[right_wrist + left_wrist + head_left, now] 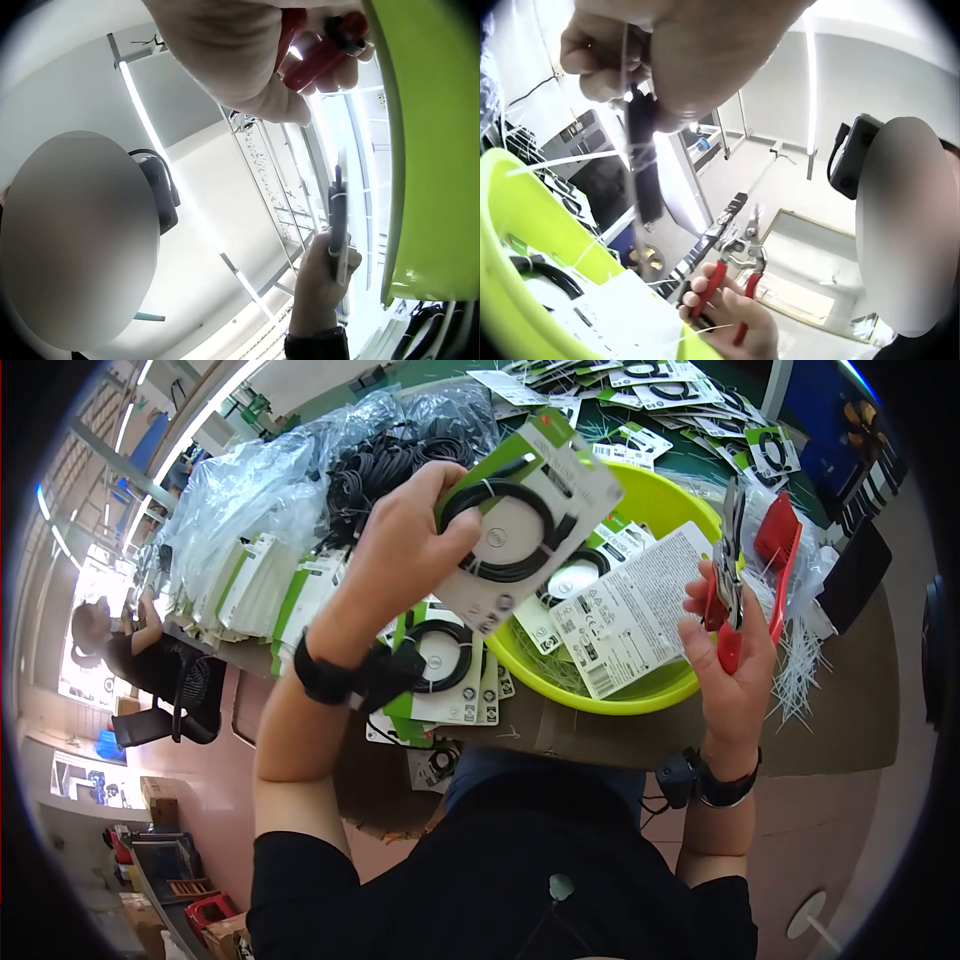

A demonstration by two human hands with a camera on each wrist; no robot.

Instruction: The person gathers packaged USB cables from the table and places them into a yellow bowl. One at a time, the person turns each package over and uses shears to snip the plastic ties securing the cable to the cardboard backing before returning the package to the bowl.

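In the head view my left hand (405, 545) pinches a green-and-white card (590, 485) with a coiled black cable (545, 520), raised above the left side of a yellow-green basin (660, 495). The left wrist view shows the card edge-on, with white ties sticking out from it. At the basin's right side, my right hand (735, 670) holds cutting pliers (732, 550) with red handles, their metal end pointing up. Inside the basin lie a card showing its printed back (640, 610) and another with a black cable (575, 578).
Stacked cards (255, 585), plastic bags (270, 480) and black cables (360, 485) lie to the left. More carded cables (665, 390) are piled at the back. A red tool (778, 535) and loose white ties (797, 670) are at the right. Another person (125, 650) sits far left.
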